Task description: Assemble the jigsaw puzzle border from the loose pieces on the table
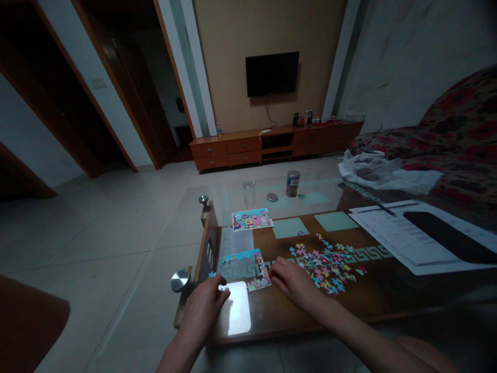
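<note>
The partly joined puzzle (260, 283) lies between the curled left hand (206, 298) and right hand (294, 280), close by the right fingertips; I can't tell whether either pinches anything. Loose pieces (330, 267) sprawl rightward; a picture card (253, 220) lies beyond.

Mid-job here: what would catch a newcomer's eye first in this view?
Probably the bright white patch at the near left of the table, beside the left hand. Next comes the colourful spread of loose jigsaw pieces, to the right of the partly built puzzle border, with the right hand close to both. Beyond, the dark television stands out on the tan wall.
</note>
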`<state>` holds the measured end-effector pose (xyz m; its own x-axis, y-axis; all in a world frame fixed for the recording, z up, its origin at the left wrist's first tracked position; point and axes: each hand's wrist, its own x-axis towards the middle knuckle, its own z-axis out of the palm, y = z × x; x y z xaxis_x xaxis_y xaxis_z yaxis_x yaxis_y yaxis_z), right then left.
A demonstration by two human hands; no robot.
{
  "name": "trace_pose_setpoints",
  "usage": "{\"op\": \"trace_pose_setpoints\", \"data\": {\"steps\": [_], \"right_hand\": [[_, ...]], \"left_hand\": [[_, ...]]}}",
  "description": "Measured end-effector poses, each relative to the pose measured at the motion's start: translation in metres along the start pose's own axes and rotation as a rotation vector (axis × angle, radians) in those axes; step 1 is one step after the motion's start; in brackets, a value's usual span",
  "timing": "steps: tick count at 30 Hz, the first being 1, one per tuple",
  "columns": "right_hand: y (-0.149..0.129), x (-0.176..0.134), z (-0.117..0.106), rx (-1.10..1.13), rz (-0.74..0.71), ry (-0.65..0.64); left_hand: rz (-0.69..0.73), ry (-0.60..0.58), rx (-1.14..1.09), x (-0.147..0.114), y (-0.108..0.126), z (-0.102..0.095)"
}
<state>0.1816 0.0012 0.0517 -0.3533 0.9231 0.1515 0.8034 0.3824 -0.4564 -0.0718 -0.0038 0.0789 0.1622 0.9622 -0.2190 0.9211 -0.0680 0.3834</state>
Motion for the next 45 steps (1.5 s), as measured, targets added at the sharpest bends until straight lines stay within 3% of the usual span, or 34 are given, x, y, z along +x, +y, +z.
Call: {"op": "trace_pose_setpoints", "data": {"steps": [7,45], "right_hand": [[-0.001,0.0,-0.001,0.009,0.017,-0.007],[-0.002,0.001,-0.001,-0.008,0.023,-0.01]], "left_hand": [[0.092,-0.125,0.056,-0.015,0.029,0.01],[0.115,-0.127,0.065,-0.017,0.03,0.007]]}}
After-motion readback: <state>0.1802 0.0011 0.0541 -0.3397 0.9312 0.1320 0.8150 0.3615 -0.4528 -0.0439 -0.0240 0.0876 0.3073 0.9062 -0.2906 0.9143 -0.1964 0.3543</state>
